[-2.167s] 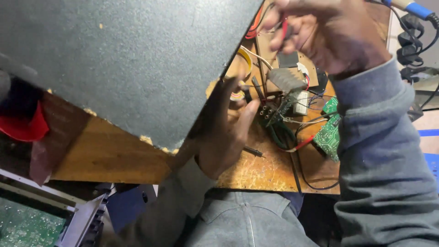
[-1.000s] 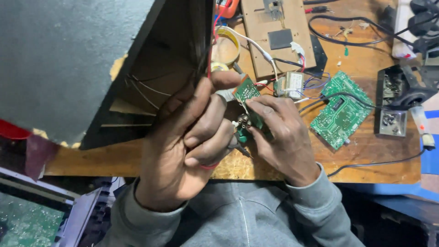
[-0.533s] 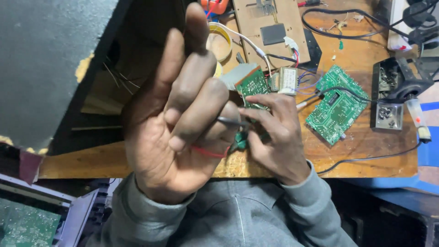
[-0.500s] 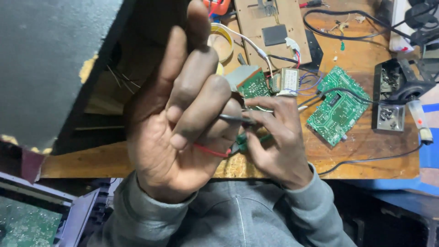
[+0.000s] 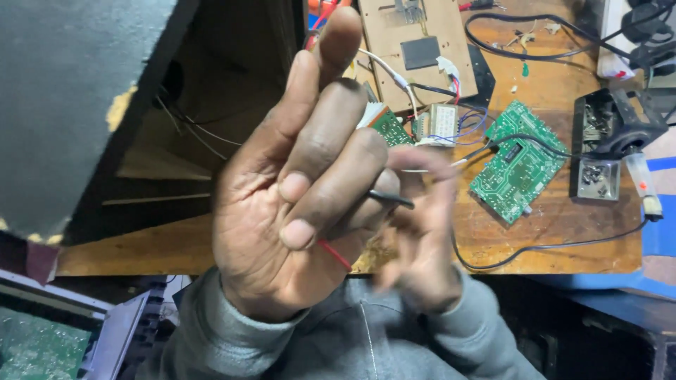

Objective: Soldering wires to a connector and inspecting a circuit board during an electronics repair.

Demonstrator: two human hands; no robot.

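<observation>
My left hand (image 5: 303, 190) is raised close to the camera, palm toward me, fingers curled. It grips a small green circuit board (image 5: 389, 127) whose edge shows behind the fingertips. A red wire (image 5: 334, 255) crosses the palm, and a thin black lead (image 5: 391, 200) sticks out between the fingers. My right hand (image 5: 422, 232) is just behind and to the right, blurred by motion, its fingers near the tip of the black lead. Whether it grips anything is unclear.
A bigger green circuit board (image 5: 517, 171) lies on the wooden bench (image 5: 563, 225), with a black cable (image 5: 549, 246) looping past it. A small transformer (image 5: 440, 123), a wooden mounting board (image 5: 415, 42) and a black metal part (image 5: 598, 151) lie behind. A dark grey cabinet panel (image 5: 70, 91) fills the left.
My left hand has lifted toward the camera and turned its palm to me, carrying the small board. My right hand has shifted and is now blurred.
</observation>
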